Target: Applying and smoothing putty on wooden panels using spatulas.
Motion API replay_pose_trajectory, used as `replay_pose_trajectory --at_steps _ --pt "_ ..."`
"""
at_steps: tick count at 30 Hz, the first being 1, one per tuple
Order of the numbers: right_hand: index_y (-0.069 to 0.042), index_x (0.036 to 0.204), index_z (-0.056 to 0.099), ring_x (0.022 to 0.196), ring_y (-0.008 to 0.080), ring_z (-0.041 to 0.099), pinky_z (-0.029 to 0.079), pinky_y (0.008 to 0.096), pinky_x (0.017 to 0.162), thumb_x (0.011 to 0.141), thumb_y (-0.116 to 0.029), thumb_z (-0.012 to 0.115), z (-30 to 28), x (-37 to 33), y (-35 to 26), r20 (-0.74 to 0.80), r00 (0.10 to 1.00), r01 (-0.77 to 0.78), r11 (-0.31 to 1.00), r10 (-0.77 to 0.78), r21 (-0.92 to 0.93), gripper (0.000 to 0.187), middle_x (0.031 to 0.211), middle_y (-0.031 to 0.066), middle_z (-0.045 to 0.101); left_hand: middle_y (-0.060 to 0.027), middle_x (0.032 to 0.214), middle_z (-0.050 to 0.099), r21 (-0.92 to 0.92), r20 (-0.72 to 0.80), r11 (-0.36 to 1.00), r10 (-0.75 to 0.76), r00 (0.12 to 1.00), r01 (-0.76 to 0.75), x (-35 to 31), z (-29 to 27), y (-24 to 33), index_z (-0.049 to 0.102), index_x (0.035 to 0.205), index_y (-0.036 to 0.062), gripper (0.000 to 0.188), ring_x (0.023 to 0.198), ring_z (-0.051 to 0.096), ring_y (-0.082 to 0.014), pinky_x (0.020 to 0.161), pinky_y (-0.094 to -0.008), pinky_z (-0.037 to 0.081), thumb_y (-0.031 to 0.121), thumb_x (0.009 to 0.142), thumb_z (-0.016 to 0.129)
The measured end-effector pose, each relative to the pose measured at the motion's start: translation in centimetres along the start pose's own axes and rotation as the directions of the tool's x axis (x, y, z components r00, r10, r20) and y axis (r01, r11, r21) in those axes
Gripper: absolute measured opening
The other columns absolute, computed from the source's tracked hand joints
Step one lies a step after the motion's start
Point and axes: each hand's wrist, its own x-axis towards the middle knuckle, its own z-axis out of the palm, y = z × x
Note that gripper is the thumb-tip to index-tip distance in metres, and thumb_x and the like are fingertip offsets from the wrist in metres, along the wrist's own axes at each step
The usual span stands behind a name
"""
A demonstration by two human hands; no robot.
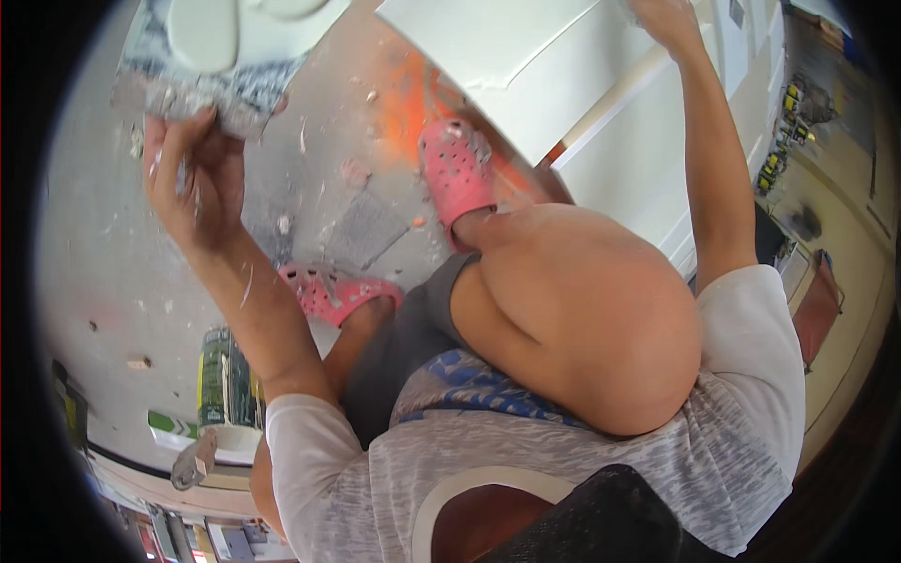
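My left hand (208,183) is at the upper left, its fingers closed on the crusted near edge of a flat, smeared board (150,61). Thick white filler paste (204,33) lies on that board in smooth mounds. At the upper right, my right hand (668,21) is by the white panel (460,38), over its far right part. The picture's top edge cuts off its fingers, so I cannot make out what they hold. A fresh-looking white coat with a raised ridge covers part of the panel.
Pink clogs (455,169) are on my feet, close to the panel's edge. A grey square sheet (366,230) lies on the spattered floor. A green-and-white container (225,380) stands at the lower left, beside a crusted tool (194,460). More white panelling (638,159) extends along the right.
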Motion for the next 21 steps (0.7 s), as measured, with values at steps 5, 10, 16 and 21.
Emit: replay_pose_trajectory --at_steps 5,10,16,21 --pt "-0.01 0.093 0.062 0.072 0.0307 0.06 0.048 0.0364 0.07 0.07 -0.022 0.052 1.5 -6.0 -6.0 0.116 0.993 -0.004 0.999 -0.001 0.042 0.028 0.08 0.0135 0.063 -0.0186 0.096 0.055 -0.078 0.057 0.996 0.043 0.997 -0.039 -1.2 0.7 0.8 0.042 0.101 -0.0086 0.025 0.083 0.058 -0.03 0.075 -0.0443 0.049 -0.004 0.076 0.044" --pt "-0.011 0.088 0.063 0.077 0.0357 0.057 0.046 0.0391 0.071 0.064 -0.013 0.045 1.9 -11.6 -13.7 0.041 0.998 -0.06 0.995 0.056 0.086 0.03 0.08 0.0166 0.061 -0.0189 0.1 0.055 -0.104 0.235 0.995 0.025 0.972 0.0 -1.4 0.6 1.1 0.042 0.103 -0.0087 0.027 0.085 0.058 -0.0321 0.077 -0.0473 0.048 -0.004 0.077 0.044" --pt "-0.009 0.094 0.063 0.075 0.0296 0.058 0.047 0.0343 0.07 0.072 -0.012 0.048 0.0 -14.0 -15.9 0.297 0.929 0.176 0.97 -0.219 0.167 0.026 0.085 0.0135 0.062 -0.0195 0.115 0.047 0.091 0.209 0.992 0.067 0.976 -0.088 -1.8 3.9 2.4 0.032 0.119 -0.0088 0.043 0.1 0.053 -0.032 0.083 -0.0497 0.045 -0.002 0.078 0.039" --pt "-0.004 0.093 0.062 0.074 0.0184 0.059 0.045 0.0273 0.073 0.072 -0.012 0.056 -1.8 -14.1 -8.1 0.015 0.997 -0.066 0.731 0.076 0.679 0.023 0.083 0.0089 0.064 -0.0178 0.1 0.054 -0.022 0.268 0.993 0.121 0.956 -0.119 -1.3 6.7 2.3 0.042 0.104 -0.0075 0.027 0.09 0.056 -0.0287 0.079 -0.043 0.048 -0.003 0.077 0.045"
